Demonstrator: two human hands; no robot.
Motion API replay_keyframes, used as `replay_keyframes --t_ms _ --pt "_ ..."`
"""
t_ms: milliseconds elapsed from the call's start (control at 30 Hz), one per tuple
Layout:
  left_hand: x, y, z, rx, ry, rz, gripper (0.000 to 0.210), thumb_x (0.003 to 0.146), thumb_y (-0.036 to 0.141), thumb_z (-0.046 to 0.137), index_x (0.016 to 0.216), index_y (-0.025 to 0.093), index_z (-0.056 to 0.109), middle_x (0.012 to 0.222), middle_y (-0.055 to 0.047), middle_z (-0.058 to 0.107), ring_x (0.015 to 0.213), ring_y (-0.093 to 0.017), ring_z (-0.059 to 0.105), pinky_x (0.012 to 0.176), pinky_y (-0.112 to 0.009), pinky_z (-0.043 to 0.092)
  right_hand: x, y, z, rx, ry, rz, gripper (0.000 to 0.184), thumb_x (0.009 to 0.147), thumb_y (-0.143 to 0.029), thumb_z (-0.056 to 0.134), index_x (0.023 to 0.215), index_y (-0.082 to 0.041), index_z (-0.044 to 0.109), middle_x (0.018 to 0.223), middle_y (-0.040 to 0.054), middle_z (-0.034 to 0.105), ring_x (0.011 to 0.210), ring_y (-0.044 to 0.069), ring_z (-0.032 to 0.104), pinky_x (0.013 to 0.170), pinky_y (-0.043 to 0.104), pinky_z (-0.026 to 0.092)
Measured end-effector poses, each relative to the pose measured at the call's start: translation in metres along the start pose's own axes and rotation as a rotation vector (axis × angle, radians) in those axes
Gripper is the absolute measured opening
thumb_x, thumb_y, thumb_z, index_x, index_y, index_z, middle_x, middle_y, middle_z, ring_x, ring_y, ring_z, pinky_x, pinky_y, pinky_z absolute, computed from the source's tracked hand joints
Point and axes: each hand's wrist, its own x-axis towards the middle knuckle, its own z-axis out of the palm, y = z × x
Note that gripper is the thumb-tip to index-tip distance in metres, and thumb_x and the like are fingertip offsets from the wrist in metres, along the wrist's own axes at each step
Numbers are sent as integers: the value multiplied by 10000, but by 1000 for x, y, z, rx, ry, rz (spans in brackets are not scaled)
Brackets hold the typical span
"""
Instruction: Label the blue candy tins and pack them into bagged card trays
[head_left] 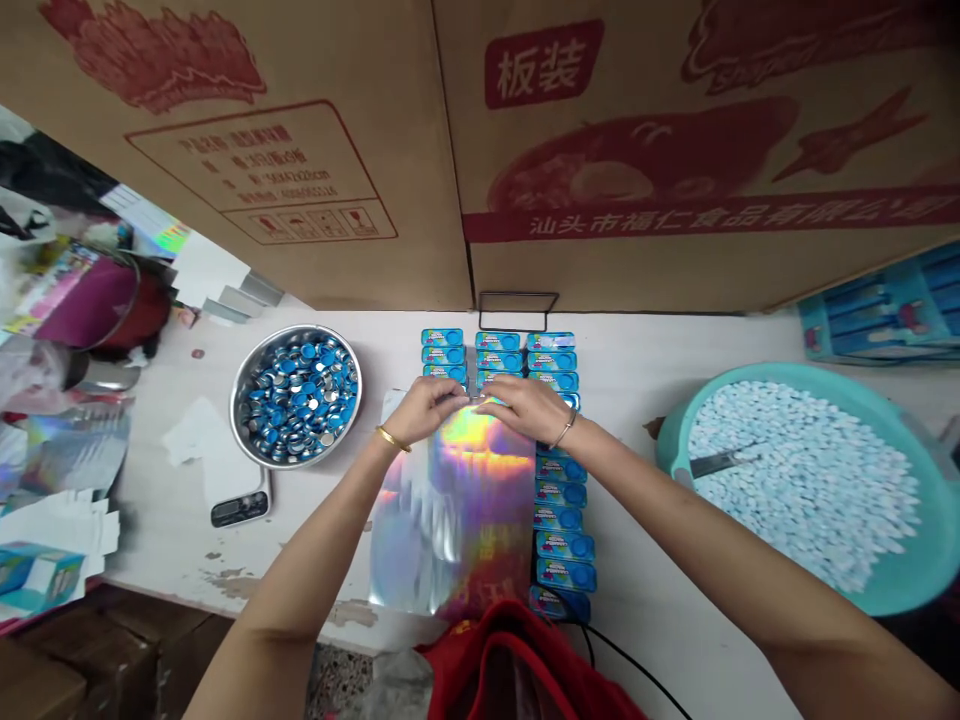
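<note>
Foil (pixel 480 510) w/ rainbow sheen over bench (pixel 637 350).
L hand (pixel 429 408) + R hand (pixel 529 406): fingers pinch far edge; blue packs (pixel 564 518) R.

I see the left hand (pixel 429 403) and right hand (pixel 529 405) holding an iridescent sheet (pixel 480 520) by its upper edge mid-frame; a teal basin (pixel 934 520) stands at right.

We see silvery film (pixel 480 520) shimmering with rainbow tints, blue packs (pixel 565 574), a turquoise tub (pixel 936 545) of pale-blue pieces (pixel 817 470) at right, blue-and-silver discs (pixel 300 398) at left, and far brown cardboard (pixel 420 270) printed red; our desk (pixel 637 600) is white.
</note>
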Motion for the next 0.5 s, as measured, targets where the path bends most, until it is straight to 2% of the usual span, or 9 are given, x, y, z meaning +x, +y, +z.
replay_keyframes --t_ms 167,367,500 --pt "-2 -3 3 -161 -77 -89 340 852 447 558 688 149 578 594 36 445 572 -92 390 544 -219 314 -11 2 -1 -41 -129 57 343 962 -466 415 1066 -232 644 996 59 704 852 196 633 614 264 337" --pt "-6 2 6 -362 -123 -209 345 821 488 581 694 167 588 571 35 468 524 -97 411 515 -222 342 -15 7 -1 24 -150 -12 444 958 -525 379 792 -211 645 754 38 679 687 166 593 576 267 287" --pt "-1 0 14 -209 -113 -89 340 803 523 605 797 189 662 755 -28 630 715 -156 556 702 -268 438 -13 11 8 59 -103 -37 471 976 -500 344 779 -209 657 746 40 677 697 161 590 597 267 313"
